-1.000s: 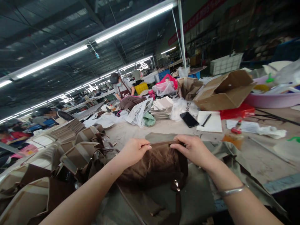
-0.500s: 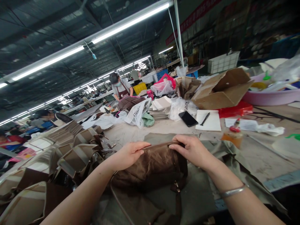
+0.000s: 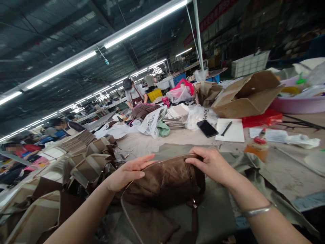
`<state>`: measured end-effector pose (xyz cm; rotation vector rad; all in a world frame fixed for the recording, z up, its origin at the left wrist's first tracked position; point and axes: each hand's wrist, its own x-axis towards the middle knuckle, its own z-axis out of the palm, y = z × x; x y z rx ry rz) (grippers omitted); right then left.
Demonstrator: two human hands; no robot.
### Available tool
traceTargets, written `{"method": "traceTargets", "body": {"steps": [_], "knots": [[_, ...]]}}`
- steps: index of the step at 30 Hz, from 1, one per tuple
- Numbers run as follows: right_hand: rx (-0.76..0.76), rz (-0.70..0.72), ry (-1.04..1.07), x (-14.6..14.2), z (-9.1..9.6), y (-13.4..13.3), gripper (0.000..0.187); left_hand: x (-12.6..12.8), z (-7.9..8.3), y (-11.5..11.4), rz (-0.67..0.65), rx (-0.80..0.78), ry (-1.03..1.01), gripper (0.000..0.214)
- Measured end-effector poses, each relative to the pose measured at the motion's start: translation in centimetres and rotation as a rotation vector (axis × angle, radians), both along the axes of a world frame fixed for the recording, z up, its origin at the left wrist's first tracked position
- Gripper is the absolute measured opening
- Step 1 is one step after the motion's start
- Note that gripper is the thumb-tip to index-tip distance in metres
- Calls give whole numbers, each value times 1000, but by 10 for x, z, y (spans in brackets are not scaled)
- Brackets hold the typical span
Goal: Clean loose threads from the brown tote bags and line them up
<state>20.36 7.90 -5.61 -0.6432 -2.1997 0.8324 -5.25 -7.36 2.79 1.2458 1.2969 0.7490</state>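
Note:
A brown bag (image 3: 165,179) with a smooth lining lies in front of me, its mouth facing me. At the far rim's right corner, my right hand (image 3: 209,162) is closed, thumb inside and fingers over the edge. My left hand (image 3: 127,173) rests at the rim's left part, fingers stretched out and thumb apart from them. A strap with a small metal fitting (image 3: 194,203) hangs at the bag's right side. Beneath the bag spreads grey-green cloth (image 3: 215,203).
Several brown bag bodies (image 3: 91,166) stand at left. Beyond the cloth lie a phone (image 3: 207,128), a notepad with a pen (image 3: 232,132) and a glue bottle (image 3: 257,149). An open paper bag (image 3: 243,98) and a pink basin (image 3: 291,103) are at right. A co-worker (image 3: 134,95) stands farther back.
My left hand has slid left along the rim, its fingers loosening from a pinch and straightening. My right hand keeps its hold. The view has shifted slightly.

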Motion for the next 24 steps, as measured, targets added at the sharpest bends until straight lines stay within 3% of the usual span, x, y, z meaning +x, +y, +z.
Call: {"method": "traceTargets", "body": {"steps": [4, 9, 15, 19, 24], "knots": [[-114, 7, 78, -1, -2, -2, 18, -1, 13, 4, 50, -3, 338, 49], [-162, 57, 119, -2, -3, -3, 19, 35, 26, 36, 122, 178, 755, 34], [-172, 86, 112, 2, -2, -2, 19, 73, 13, 77, -40, 251, 716, 37], [-164, 111, 126, 2, -3, -2, 18, 74, 5, 88, -77, 151, 732, 43], [-152, 106, 118, 0, -3, -3, 17, 65, 7, 88, -55, 26, 640, 33]]}}
